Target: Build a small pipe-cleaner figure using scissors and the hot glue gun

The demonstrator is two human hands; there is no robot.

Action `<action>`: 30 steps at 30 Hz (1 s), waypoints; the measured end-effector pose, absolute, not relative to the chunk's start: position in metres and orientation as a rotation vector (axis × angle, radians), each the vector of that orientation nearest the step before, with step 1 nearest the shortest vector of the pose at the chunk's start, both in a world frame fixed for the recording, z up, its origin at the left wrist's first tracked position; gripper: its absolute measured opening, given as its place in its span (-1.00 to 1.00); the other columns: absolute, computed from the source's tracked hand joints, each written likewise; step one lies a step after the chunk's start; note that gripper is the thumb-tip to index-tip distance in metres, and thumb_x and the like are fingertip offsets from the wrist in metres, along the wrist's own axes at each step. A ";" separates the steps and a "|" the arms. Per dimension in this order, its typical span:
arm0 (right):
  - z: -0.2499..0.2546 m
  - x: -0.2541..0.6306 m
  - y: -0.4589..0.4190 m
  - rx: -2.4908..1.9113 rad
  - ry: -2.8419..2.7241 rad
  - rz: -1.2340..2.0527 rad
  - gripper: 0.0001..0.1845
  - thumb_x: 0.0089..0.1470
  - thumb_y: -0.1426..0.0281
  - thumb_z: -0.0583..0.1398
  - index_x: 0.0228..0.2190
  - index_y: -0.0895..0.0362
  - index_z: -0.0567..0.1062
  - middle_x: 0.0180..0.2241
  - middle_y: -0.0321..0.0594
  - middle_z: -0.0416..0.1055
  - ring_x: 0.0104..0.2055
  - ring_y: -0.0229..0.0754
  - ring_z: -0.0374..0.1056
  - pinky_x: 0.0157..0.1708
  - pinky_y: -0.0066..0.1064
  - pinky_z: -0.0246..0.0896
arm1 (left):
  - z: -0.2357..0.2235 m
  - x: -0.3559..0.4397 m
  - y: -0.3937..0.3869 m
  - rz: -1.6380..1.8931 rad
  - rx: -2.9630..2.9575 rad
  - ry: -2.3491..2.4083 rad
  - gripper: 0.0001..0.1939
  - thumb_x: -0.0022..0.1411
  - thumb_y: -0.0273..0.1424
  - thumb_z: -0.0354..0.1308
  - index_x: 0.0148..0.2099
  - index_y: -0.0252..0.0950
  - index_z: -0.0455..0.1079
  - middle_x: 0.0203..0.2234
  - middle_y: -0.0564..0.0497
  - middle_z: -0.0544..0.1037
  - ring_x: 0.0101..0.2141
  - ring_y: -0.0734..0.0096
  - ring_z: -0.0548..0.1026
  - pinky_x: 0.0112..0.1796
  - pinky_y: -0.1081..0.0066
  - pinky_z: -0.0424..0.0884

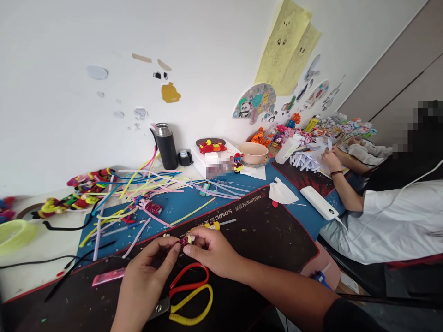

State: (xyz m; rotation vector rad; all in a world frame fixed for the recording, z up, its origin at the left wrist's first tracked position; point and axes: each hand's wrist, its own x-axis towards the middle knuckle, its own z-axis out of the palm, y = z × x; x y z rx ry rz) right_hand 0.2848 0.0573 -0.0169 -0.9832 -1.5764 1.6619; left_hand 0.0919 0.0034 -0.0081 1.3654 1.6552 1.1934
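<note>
Between my two hands is a small maroon pipe-cleaner piece (184, 241) with a pale yellow end. The fingertips of my left hand (148, 265) pinch its left side, and thumb and fingers of my right hand (214, 253) pinch the right. Fingers hide part of it. Just below lie scissors (191, 318) with one red and one yellow handle, their blades partly behind my left wrist. A yellow-handled tool with a thin grey shaft (228, 222) rests beyond my hands. To the left, a pink flat item (109, 277) sits on the dark mat (277, 235).
Loose pastel pipe cleaners (138, 184) spread across the blue surface, near a maroon figure (152, 206). Behind stand a black thermos (166, 147), a white box (204, 168) and a pink bowl (254, 153). At right, a co-worker (398, 216) handles paper beside a white power bank (319, 203).
</note>
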 end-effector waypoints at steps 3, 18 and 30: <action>-0.020 0.285 0.057 -0.971 -1.593 1.662 -0.71 0.20 0.19 0.38 -0.27 0.12 0.49 -0.52 -0.47 0.20 -0.48 -0.31 0.09 -0.44 -0.42 -0.01 | -0.008 0.092 0.003 1.196 1.348 1.673 -0.62 0.21 0.05 0.38 -0.19 -0.15 0.68 -0.23 -0.02 0.81 -0.24 0.13 0.76 -0.21 0.33 0.67; -0.018 0.278 0.054 -1.028 -1.530 1.655 -0.71 0.19 0.18 0.36 -0.23 0.12 0.49 -0.54 -0.47 0.22 -0.50 -0.29 0.10 -0.46 -0.40 -0.02 | -0.024 0.090 0.003 1.177 1.329 1.671 -0.57 0.24 0.09 0.37 -0.13 -0.14 0.69 -0.14 -0.04 0.81 -0.11 0.06 0.75 -0.08 0.27 0.66; -0.004 0.298 0.062 -0.982 -1.364 1.745 -0.49 0.13 -0.07 0.42 -0.31 0.07 0.42 -0.65 -0.58 0.11 -0.65 -0.37 0.01 -0.57 -0.44 -0.10 | -0.003 0.027 0.032 0.815 1.907 2.033 -0.56 0.43 -0.03 0.14 0.13 -0.12 0.67 -0.15 -0.07 0.79 -0.34 0.10 0.70 -0.29 0.25 0.61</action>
